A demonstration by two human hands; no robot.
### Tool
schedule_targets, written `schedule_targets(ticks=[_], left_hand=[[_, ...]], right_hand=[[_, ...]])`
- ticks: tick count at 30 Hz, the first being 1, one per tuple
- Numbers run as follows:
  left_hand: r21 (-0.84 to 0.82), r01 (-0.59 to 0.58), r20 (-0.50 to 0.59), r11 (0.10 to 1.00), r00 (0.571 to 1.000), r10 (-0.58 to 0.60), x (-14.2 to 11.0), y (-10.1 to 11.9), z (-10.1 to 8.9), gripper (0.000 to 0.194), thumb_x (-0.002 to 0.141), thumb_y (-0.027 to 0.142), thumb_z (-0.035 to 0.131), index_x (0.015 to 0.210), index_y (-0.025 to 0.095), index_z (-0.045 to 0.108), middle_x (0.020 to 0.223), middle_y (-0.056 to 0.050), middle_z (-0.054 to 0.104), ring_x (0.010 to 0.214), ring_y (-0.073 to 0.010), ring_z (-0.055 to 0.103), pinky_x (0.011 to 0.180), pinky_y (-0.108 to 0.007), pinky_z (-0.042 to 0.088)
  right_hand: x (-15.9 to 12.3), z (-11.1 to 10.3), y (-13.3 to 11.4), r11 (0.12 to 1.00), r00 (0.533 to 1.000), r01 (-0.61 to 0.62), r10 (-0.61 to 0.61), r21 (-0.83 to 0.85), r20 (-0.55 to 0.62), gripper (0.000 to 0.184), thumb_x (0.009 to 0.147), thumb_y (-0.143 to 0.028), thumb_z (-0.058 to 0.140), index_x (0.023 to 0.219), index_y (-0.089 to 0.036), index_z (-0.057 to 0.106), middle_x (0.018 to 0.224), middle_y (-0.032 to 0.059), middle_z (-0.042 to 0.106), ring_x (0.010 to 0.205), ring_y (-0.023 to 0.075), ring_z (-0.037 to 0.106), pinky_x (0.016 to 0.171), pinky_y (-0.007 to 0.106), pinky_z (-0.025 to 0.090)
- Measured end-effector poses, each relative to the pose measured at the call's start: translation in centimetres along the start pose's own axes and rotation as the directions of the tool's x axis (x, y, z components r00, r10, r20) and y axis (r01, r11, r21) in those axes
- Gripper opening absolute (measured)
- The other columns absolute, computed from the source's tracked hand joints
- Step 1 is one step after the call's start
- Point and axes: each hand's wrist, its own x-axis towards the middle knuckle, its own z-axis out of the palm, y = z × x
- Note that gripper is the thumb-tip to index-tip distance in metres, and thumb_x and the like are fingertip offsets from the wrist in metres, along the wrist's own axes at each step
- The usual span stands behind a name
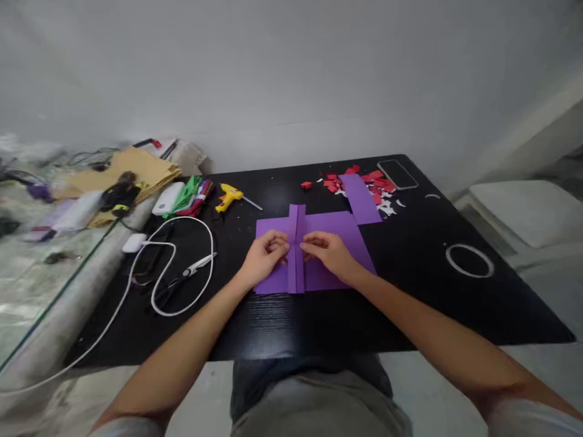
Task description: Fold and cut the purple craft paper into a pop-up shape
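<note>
Black table (410,291), by a pale wall. Purple sheets (328,267) flat near its front edge, centre. Folded purple strip (297,267) upright across them, creased lengthwise. Left hand (267,255): fingers pinching the strip's left edge. Right hand (328,252): fingers pinching its right edge. Beyond, to the right, a smaller purple piece (362,199) over red scraps (376,177). Yellow glue gun (229,196), beyond and left.

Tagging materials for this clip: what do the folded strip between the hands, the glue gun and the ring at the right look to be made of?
Folded strip: matte purple paper or thin card, given its crisp creases.
Glue gun: probably plastic, evenly yellow.
Ring: whitish; material unclear, blurred.
</note>
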Motion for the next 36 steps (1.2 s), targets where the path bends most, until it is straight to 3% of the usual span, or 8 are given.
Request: schedule_targets(ticks=[10,17,26,31,36], left_hand=[[-0.034,-0.015,-0.004,0.999,1.000,0.014,0.19,-0.53,-0.21,0.035,0.078,0.034,0.084,0.099,0.017,0.061,0.069,0.003,0.067,0.057,-0.0125,0.067,0.056,-0.025,0.058],[-0.030,-0.032,-0.005,0.999,0.999,0.032,0.14,-0.70,-0.25,0.036,0.079,0.033,0.083,0.100,0.019,0.057,0.071,0.004,0.068,0.057,-0.0129,0.069,0.055,-0.024,0.059],[0.080,-0.084,0.017,0.993,0.996,0.083,0.15,-0.66,-0.38,0.029,0.079,0.032,0.083,0.099,0.015,0.072,0.070,0.001,0.069,0.058,-0.0119,0.066,0.057,-0.025,0.058],[0.180,-0.153,-0.027,0.972,0.987,0.160,0.02,-0.88,-0.49,0.031,0.077,0.032,0.086,0.103,0.016,0.079,0.076,-0.002,0.074,0.067,-0.0134,0.068,0.065,-0.026,0.056],[0.261,-0.211,-0.068,0.942,0.969,0.236,-0.28,-0.99,-0.46,0.025,0.078,0.033,0.087,0.099,0.020,0.082,0.082,-0.003,0.078,0.073,-0.0151,0.069,0.072,-0.028,0.055]], right_hand=[[-0.24,-0.15,-0.17,0.999,1.000,0.024,-0.024,-0.039,0.011,0.036,0.069,-0.034,0.091,0.095,-0.023,0.068,0.076,-0.0012,0.076,0.065,0.0168,0.072,0.073,0.036,0.064],[-0.26,-0.16,-0.01,0.996,0.998,0.059,-0.058,-0.065,0.014,0.032,0.072,-0.035,0.089,0.090,-0.023,0.065,0.075,-0.0018,0.074,0.066,0.0165,0.071,0.072,0.036,0.063],[-0.09,-0.14,0.36,0.987,0.993,0.119,-0.116,-0.108,0.036,0.032,0.066,-0.030,0.090,0.093,-0.022,0.074,0.082,0.0013,0.075,0.077,0.0191,0.073,0.078,0.039,0.064],[-0.25,-0.02,0.45,0.971,0.983,0.182,-0.184,-0.157,0.007,0.030,0.069,-0.028,0.088,0.095,-0.023,0.077,0.088,0.0031,0.076,0.087,0.0202,0.073,0.090,0.040,0.061],[-0.47,0.08,0.36,0.954,0.974,0.225,-0.228,-0.198,0.004,0.023,0.074,-0.031,0.086,0.094,-0.023,0.078,0.091,0.0044,0.078,0.088,0.0210,0.073,0.089,0.040,0.061]])
